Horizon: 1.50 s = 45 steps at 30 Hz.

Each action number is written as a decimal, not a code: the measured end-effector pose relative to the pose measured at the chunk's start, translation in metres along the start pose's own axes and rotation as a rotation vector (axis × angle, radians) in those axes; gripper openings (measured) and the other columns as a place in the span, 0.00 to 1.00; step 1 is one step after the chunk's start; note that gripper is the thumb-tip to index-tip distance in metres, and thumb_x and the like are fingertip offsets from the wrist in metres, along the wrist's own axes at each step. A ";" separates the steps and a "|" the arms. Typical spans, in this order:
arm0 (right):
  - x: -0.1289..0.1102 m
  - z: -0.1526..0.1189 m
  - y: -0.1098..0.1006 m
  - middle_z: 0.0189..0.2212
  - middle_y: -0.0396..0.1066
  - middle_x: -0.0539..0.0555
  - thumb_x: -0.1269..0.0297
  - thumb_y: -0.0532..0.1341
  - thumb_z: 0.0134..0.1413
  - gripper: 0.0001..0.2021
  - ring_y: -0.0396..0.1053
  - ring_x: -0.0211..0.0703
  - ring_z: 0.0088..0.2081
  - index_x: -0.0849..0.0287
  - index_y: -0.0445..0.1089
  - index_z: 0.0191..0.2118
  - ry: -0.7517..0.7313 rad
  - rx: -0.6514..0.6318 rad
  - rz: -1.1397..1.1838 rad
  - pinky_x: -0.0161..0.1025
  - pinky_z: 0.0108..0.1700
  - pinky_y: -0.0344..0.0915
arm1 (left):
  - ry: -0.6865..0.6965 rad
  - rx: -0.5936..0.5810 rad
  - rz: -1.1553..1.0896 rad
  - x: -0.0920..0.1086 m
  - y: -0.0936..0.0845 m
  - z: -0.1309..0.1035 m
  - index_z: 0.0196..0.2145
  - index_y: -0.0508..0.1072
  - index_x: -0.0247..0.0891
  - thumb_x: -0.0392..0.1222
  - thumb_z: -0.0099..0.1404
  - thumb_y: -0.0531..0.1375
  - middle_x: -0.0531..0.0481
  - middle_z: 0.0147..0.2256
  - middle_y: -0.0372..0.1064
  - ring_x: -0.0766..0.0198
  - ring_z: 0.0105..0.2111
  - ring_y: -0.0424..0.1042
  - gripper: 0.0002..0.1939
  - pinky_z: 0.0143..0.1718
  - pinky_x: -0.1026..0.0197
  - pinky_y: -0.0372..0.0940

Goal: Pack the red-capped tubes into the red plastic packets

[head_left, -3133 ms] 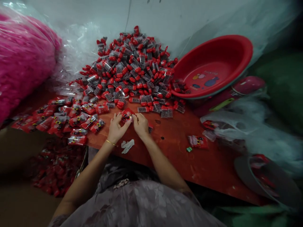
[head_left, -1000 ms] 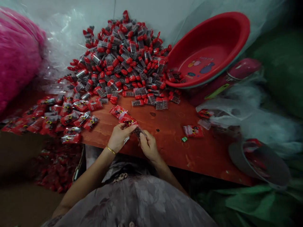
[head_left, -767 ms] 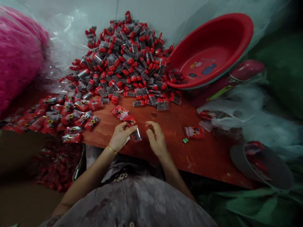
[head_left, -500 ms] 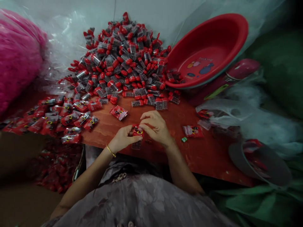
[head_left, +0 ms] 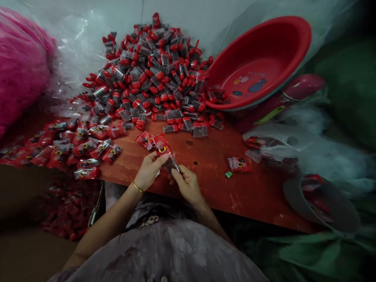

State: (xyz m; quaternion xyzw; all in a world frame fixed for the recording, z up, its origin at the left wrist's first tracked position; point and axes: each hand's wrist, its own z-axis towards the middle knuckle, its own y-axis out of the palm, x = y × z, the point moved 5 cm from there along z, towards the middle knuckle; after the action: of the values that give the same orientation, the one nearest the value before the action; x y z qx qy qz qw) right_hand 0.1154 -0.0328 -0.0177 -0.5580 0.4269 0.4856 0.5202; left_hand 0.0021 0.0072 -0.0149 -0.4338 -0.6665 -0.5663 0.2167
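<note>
A small red packet [head_left: 163,145] with a clear, dark-filled lower end is held between both hands above the table's front part. My left hand [head_left: 150,169], with a gold bracelet at the wrist, pinches its middle from the left. At its lower right end, my right hand [head_left: 187,183] closes thumb and fingers on it. Just behind, a flat red and pink packet stack [head_left: 144,140] lies on the reddish table [head_left: 217,188]. Farther back rises a heap of clear tubes with red caps [head_left: 152,74]. Filled red packets [head_left: 60,150] lie to the left.
At the back right a red basin [head_left: 264,58] leans tilted beside a pink bottle [head_left: 304,86]. A red packet [head_left: 239,164] and a green piece [head_left: 228,174] lie at right, near a grey container [head_left: 346,207]. A pink bag [head_left: 23,66] stands at far left.
The packet now shows upright and tilted between the hands, its red end farther up. My right hand has moved down and left, from the packet's top to its lower end.
</note>
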 end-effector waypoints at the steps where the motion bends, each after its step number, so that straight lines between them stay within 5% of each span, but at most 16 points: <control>1: -0.001 0.000 0.001 0.20 0.65 0.47 0.53 0.53 0.58 0.15 0.62 0.34 0.21 0.57 0.63 0.27 -0.012 0.055 0.004 0.32 0.25 0.59 | 0.000 -0.018 0.013 -0.005 0.002 -0.001 0.28 0.75 0.34 0.47 0.44 0.71 0.52 0.26 0.74 0.70 0.25 0.69 0.17 0.31 0.66 0.64; 4: -0.004 0.004 0.000 0.18 0.60 0.45 0.53 0.53 0.58 0.16 0.58 0.32 0.19 0.57 0.62 0.25 -0.052 0.165 0.001 0.31 0.23 0.56 | 0.036 -0.030 0.028 -0.013 0.004 -0.005 0.29 0.76 0.34 0.49 0.47 0.69 0.53 0.26 0.73 0.71 0.26 0.69 0.15 0.32 0.67 0.64; 9: -0.004 0.017 0.006 0.16 0.60 0.45 0.49 0.54 0.56 0.18 0.58 0.32 0.17 0.57 0.60 0.23 -0.082 -0.024 0.031 0.32 0.21 0.55 | -0.005 0.017 -0.009 -0.008 -0.004 -0.009 0.27 0.75 0.34 0.51 0.47 0.69 0.52 0.24 0.72 0.71 0.22 0.67 0.17 0.27 0.67 0.63; 12: -0.002 0.026 0.011 0.15 0.60 0.45 0.49 0.56 0.54 0.19 0.57 0.32 0.17 0.57 0.59 0.20 -0.109 -0.026 -0.002 0.31 0.21 0.54 | -0.012 0.039 -0.029 -0.006 -0.010 -0.008 0.28 0.75 0.34 0.50 0.46 0.70 0.53 0.24 0.72 0.71 0.21 0.67 0.17 0.24 0.67 0.63; 17: -0.003 0.054 0.025 0.16 0.62 0.46 0.47 0.54 0.55 0.22 0.59 0.33 0.20 0.58 0.62 0.19 -0.180 0.033 -0.173 0.32 0.24 0.57 | -0.033 0.165 -0.097 0.005 -0.032 -0.004 0.29 0.73 0.34 0.45 0.48 0.69 0.49 0.28 0.74 0.66 0.28 0.73 0.15 0.35 0.63 0.67; 21: -0.009 0.105 0.014 0.36 0.74 0.58 0.52 0.50 0.60 0.19 0.69 0.46 0.39 0.61 0.71 0.39 -0.257 0.129 -0.666 0.41 0.43 0.63 | 0.065 0.374 -0.171 0.055 -0.078 0.001 0.32 0.72 0.36 0.44 0.58 0.62 0.46 0.34 0.76 0.62 0.38 0.75 0.09 0.45 0.59 0.67; 23: -0.003 0.133 0.004 0.54 0.66 0.65 0.55 0.51 0.60 0.22 0.60 0.56 0.55 0.66 0.65 0.53 -0.246 0.174 -0.887 0.50 0.56 0.55 | 0.159 0.526 -0.261 0.083 -0.107 0.001 0.35 0.72 0.37 0.50 0.63 0.56 0.46 0.37 0.75 0.64 0.43 0.74 0.13 0.46 0.61 0.66; 25: 0.011 0.153 0.000 0.60 0.57 0.66 0.56 0.51 0.60 0.24 0.49 0.59 0.62 0.66 0.61 0.57 -0.200 0.113 -1.011 0.57 0.61 0.46 | 0.234 0.560 -0.285 0.100 -0.123 0.003 0.40 0.71 0.37 0.58 0.64 0.52 0.43 0.44 0.73 0.61 0.47 0.72 0.22 0.47 0.59 0.66; 28: 0.031 0.150 -0.001 0.61 0.56 0.61 0.58 0.50 0.61 0.21 0.46 0.57 0.64 0.61 0.62 0.57 -0.217 0.035 -1.040 0.59 0.62 0.42 | 0.291 0.559 -0.001 0.099 -0.123 0.009 0.45 0.71 0.36 0.62 0.58 0.56 0.38 0.49 0.70 0.56 0.49 0.71 0.28 0.50 0.54 0.65; 32: 0.029 0.110 -0.001 0.54 0.68 0.55 0.58 0.50 0.62 0.15 0.52 0.53 0.62 0.57 0.71 0.44 -0.330 0.032 -0.958 0.58 0.62 0.41 | 0.477 0.507 0.938 0.077 -0.085 0.025 0.46 0.73 0.36 0.51 0.54 0.63 0.36 0.53 0.67 0.48 0.55 0.64 0.24 0.58 0.46 0.55; 35: 0.013 0.099 0.004 0.45 0.74 0.57 0.57 0.51 0.62 0.15 0.64 0.50 0.52 0.58 0.72 0.40 -0.331 0.083 -0.933 0.51 0.57 0.51 | 0.485 0.456 1.486 0.057 -0.066 0.040 0.52 0.69 0.36 0.47 0.57 0.62 0.35 0.60 0.57 0.43 0.61 0.53 0.26 0.60 0.41 0.48; 41: -0.002 0.135 0.037 0.37 0.76 0.59 0.44 0.56 0.54 0.22 0.68 0.50 0.42 0.58 0.72 0.40 -0.145 0.048 -1.052 0.43 0.43 0.57 | 0.328 0.402 1.677 0.042 -0.075 0.051 0.57 0.64 0.38 0.50 0.62 0.57 0.40 0.60 0.57 0.44 0.62 0.52 0.27 0.59 0.39 0.46; 45: 0.004 0.148 0.049 0.38 0.77 0.56 0.50 0.54 0.59 0.17 0.71 0.46 0.41 0.55 0.73 0.40 -0.073 -0.050 -1.041 0.39 0.41 0.57 | 0.341 0.370 1.651 0.044 -0.077 0.051 0.57 0.64 0.40 0.52 0.60 0.58 0.41 0.60 0.58 0.44 0.61 0.53 0.29 0.59 0.39 0.46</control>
State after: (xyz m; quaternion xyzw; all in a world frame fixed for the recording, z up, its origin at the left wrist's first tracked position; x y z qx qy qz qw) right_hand 0.0537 0.1101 -0.0277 -0.6914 0.0629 0.1916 0.6938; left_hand -0.0744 0.0708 -0.0381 -0.6460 -0.1777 -0.1671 0.7233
